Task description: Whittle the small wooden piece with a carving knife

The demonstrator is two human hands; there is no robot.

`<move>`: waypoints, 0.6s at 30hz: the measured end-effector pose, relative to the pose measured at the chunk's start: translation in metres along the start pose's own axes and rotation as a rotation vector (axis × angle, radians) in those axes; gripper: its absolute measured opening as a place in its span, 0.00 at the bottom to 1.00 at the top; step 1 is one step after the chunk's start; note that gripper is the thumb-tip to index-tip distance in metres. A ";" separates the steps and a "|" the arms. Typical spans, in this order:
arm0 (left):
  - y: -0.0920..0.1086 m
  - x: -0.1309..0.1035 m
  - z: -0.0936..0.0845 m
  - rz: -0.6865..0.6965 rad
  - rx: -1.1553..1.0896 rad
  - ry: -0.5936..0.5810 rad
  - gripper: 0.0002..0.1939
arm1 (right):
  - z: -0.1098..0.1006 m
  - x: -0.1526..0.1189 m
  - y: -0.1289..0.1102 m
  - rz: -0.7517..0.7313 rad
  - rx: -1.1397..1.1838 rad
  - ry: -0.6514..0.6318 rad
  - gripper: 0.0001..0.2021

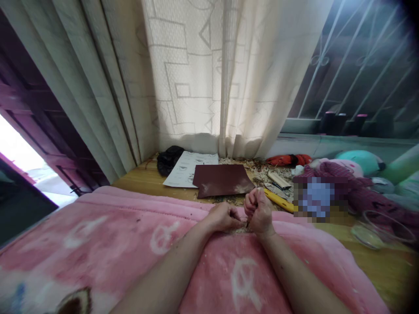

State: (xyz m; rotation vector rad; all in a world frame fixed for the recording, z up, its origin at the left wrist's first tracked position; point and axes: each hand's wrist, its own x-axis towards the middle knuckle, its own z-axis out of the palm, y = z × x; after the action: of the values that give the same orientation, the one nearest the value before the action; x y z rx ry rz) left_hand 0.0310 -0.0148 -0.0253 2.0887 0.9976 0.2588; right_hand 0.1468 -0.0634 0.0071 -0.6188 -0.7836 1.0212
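From my feed, my right hand (260, 213) is curled into a fist, contents hidden; my left hand (224, 216) bends beside it, its grip unclear. Pale scraps (240, 230) lie between them on the pink blanket (157, 226). Debris at one o'clock suggests work well begun; what's left I can't tell. The brown board (224, 179) at eleven and yellow tool (278, 199) at two limit reach.

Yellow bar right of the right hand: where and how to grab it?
Probably mid-length, from above, with the right hand's fingers across its width: the yellow bar is long, narrow and lies slantwise; its right end is obscured.
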 end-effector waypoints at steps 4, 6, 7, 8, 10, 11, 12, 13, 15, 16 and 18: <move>0.003 0.000 -0.001 -0.046 0.022 0.006 0.19 | -0.001 -0.001 0.005 -0.105 -0.089 0.175 0.19; 0.005 -0.001 -0.001 -0.050 0.019 0.008 0.18 | -0.001 -0.001 0.006 -0.149 -0.137 0.264 0.19; 0.005 -0.001 -0.001 -0.051 0.016 0.006 0.18 | -0.001 -0.001 0.006 -0.167 -0.158 0.305 0.19; 0.006 -0.001 -0.001 -0.053 0.014 0.004 0.18 | -0.001 0.000 0.006 -0.175 -0.173 0.339 0.19; 0.006 -0.001 -0.002 -0.060 0.012 -0.001 0.19 | 0.000 0.001 0.005 -0.169 -0.180 0.378 0.20; 0.006 0.000 -0.002 -0.063 0.010 -0.005 0.19 | 0.000 0.001 0.005 -0.160 -0.172 0.382 0.20; 0.006 0.000 -0.002 -0.067 0.006 -0.008 0.18 | -0.001 0.002 0.004 -0.150 -0.156 0.378 0.20; 0.005 0.000 -0.001 -0.074 0.002 -0.009 0.19 | -0.001 0.003 0.004 -0.140 -0.133 0.363 0.19; 0.005 0.000 -0.001 -0.084 -0.009 -0.012 0.19 | -0.003 0.004 0.003 -0.105 -0.078 0.300 0.19; 0.004 0.000 -0.001 -0.086 -0.014 -0.013 0.19 | -0.004 0.005 0.002 -0.082 -0.052 0.260 0.19; 0.004 0.000 -0.001 -0.083 -0.023 -0.018 0.19 | -0.004 0.005 0.002 -0.032 -0.019 0.177 0.19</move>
State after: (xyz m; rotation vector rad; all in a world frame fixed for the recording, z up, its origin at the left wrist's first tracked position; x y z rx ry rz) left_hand 0.0330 -0.0158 -0.0219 2.0203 1.0631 0.2082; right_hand 0.1502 -0.0585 0.0048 -0.7011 -0.6462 0.9175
